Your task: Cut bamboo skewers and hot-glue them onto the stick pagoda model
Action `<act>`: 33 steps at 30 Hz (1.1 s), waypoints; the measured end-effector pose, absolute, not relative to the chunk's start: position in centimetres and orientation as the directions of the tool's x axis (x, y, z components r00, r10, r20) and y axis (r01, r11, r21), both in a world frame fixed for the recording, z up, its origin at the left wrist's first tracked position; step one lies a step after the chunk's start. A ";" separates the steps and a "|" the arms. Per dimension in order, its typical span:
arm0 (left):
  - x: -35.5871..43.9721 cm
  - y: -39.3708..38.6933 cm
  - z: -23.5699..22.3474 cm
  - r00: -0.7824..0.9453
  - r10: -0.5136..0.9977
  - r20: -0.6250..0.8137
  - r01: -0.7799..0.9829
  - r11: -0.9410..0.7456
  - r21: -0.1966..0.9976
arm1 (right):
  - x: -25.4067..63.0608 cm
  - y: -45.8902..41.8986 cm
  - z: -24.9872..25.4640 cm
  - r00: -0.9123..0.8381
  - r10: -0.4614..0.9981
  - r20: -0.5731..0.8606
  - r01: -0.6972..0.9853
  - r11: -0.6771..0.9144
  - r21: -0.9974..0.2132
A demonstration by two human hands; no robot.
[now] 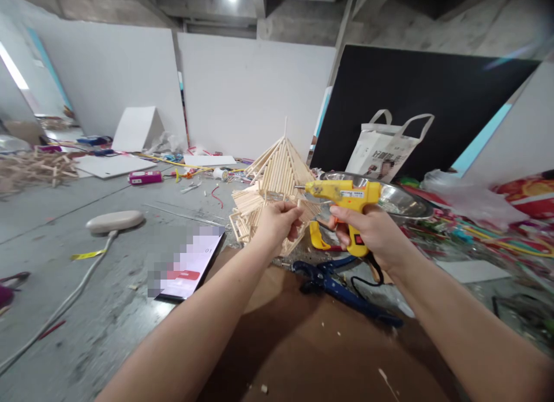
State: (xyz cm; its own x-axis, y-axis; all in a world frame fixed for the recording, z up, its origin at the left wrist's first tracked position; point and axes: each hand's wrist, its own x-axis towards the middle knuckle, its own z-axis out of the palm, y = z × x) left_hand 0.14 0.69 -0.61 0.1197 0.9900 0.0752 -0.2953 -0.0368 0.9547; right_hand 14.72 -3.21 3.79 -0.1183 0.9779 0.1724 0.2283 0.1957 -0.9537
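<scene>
Left hand [281, 220] at the near side of the stick model [283, 174], fingers narrow and drawn together; I cannot tell whether a stick lies between them. Right hand [367, 229] closed round the handle of the glue gun [341, 193], its nozzle directed left, towards the model. The model, with a pointed roof, stands at centre, beyond the left hand.

Edges and room: between my forearms the brown board [303, 344] is mostly bare, bearing small pale flecks. The blue pliers [346, 289] lie across its far right part, below the gun. Left of my left forearm lies the phone [190, 263], screen up; open grey floor [104, 292] extends left of it, crossed by the cable [78, 289] of the white device [115, 222]. On the right, room is tighter: the metal bowl [418, 204] sits behind the gun, with piled litter [480, 231] beyond the right forearm.

Counts: one model, one gun, one phone, one pair of pliers, one bowl, one bag [383, 151] with two handles, one purple pack [145, 177], and one black panel [428, 90] standing behind the bag.
</scene>
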 end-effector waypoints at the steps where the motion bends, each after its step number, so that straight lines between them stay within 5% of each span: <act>1: 0.1 0.7 -0.6 0.118 0.990 0.077 -0.295 -0.039 0.955 | 14.7 -3.2 3.8 -0.117 0.978 0.174 0.235 0.198 -0.952; 33: 0.1 0.6 -0.6 0.118 0.988 0.100 -0.318 -0.058 0.946 | 14.8 -3.8 3.8 -0.127 0.983 0.133 0.316 0.167 -0.934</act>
State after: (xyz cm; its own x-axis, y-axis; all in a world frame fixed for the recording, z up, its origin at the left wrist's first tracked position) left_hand 0.06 0.62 -0.60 0.1179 0.9880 0.0999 -0.3176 -0.0578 0.9465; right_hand 14.77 -3.80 3.83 -0.1271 0.9829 0.1333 0.3155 0.1674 -0.9340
